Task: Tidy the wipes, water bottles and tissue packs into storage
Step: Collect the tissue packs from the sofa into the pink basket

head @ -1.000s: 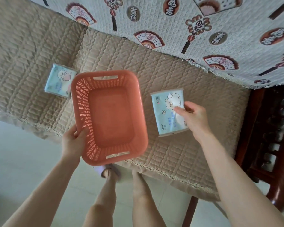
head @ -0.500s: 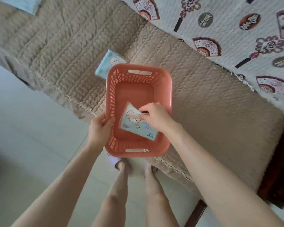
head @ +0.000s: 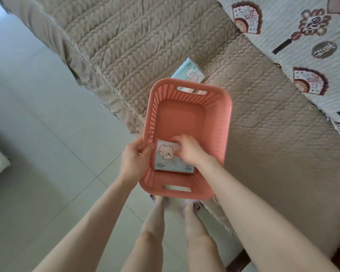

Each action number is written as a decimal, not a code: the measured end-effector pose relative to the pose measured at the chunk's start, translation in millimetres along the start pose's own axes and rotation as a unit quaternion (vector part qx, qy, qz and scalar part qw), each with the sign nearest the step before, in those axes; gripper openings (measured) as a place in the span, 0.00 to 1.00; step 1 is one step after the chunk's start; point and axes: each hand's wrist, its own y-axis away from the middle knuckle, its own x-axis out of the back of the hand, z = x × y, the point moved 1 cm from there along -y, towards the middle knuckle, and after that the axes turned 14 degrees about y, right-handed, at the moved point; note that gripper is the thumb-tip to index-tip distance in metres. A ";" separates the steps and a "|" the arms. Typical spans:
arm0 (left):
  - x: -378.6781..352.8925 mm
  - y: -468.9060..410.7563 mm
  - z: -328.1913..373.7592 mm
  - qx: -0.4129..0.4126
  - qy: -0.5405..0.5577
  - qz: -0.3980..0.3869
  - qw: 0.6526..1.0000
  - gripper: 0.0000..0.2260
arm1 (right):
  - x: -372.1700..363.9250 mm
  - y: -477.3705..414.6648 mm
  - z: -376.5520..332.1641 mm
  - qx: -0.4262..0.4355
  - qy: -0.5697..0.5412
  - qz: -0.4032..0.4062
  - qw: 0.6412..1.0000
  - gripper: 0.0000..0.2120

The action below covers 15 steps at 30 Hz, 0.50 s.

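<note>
A pink slotted basket (head: pixel 218 138) sits at the edge of a beige quilted seat. My left hand (head: pixel 134 157) grips its left rim, thumb inside. A light blue tissue pack (head: pixel 166 160) with a cartoon sheep lies flat in the basket's near left corner. My right hand (head: pixel 186 150) is inside the basket on top of that pack, fingers curled over its upper right edge. A second tissue pack (head: pixel 188 72) lies on the seat just behind the basket's far rim, partly hidden by it.
The beige quilted seat cover (head: pixel 263 134) spreads to the right and back, with a lace-trimmed edge on the left. A white patterned cover (head: pixel 302 46) lies at the upper right. Pale floor tiles (head: pixel 37 134) fill the left. My legs and feet (head: pixel 165 222) stand below the basket.
My right hand carried the tissue pack from the seat into the basket and lowered it flat into the near left corner. The view swung left; my left hand kept hold of the rim.
</note>
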 end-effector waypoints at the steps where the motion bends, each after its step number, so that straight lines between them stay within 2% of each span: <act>1: 3.4 -1.2 1.3 0.006 0.008 0.005 1.000 0.05 | 1.0 -0.5 -3.0 -0.006 -0.010 0.014 1.000 0.28; 5: 26.1 -15.9 7.1 0.011 0.039 0.022 0.999 0.05 | 20.6 2.1 -24.6 -0.002 -0.127 0.085 0.988 0.30; 15: 66.8 -47.3 27.0 -0.013 0.102 0.121 0.987 0.10 | 91.5 1.0 -46.7 0.005 -0.306 0.230 0.924 0.24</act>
